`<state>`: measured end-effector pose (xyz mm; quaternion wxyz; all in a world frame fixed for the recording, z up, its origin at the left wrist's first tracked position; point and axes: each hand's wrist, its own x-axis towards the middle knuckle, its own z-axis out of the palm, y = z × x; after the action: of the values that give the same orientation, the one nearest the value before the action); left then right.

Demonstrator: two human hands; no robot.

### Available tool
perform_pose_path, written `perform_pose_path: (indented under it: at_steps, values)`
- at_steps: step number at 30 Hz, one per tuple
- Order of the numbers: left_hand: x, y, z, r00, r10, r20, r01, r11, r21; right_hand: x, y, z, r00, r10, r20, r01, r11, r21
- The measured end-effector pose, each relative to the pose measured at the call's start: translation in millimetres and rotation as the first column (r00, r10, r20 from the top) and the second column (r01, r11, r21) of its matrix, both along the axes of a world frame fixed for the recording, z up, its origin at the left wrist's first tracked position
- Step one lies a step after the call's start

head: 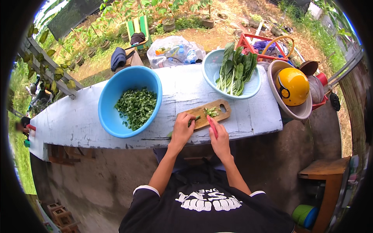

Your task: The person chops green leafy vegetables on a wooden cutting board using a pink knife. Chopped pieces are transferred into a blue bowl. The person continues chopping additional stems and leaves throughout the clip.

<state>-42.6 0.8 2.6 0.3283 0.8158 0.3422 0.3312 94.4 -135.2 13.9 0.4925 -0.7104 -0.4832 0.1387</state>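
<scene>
On the white table, a wooden cutting board (201,124) lies tilted before me. My left hand (182,125) presses a bunch of green stems (197,118) onto its left part. A knife with a red handle (213,127) is in my right hand (220,139); its blade is mostly hidden. Chopped pale-green pieces (211,112) lie just beyond the knife, near the board's handle hole. To the left, a blue basin (105,109) contains chopped leafy greens (136,109). Beyond the board, a light-blue colander (210,68) holds whole leafy greens (236,70).
At the table's right end, a beige basin (294,115) holds a yellow helmet (293,86). A red crate (246,43) stands behind it. A clear bag of plastic bottles (176,52) sits past the far edge. A wooden shelf (326,169) stands at lower right.
</scene>
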Motion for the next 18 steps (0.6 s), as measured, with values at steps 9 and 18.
perform_pose_path:
  at_steps: [9, 18]
  values:
    - [-1.4, 1.0, -6.2, 0.998, 0.061, -0.006, -0.058, 0.979, 0.195, -13.9, -3.5, 13.8, 0.992, 0.125, -0.02, -0.126, 0.975, -0.184]
    - [5.1, -3.7, -15.3, 0.991, 0.111, 0.069, -0.125, 0.958, 0.259, -15.3, -1.3, 15.9, 0.989, 0.144, 0.015, -0.137, 0.964, -0.228]
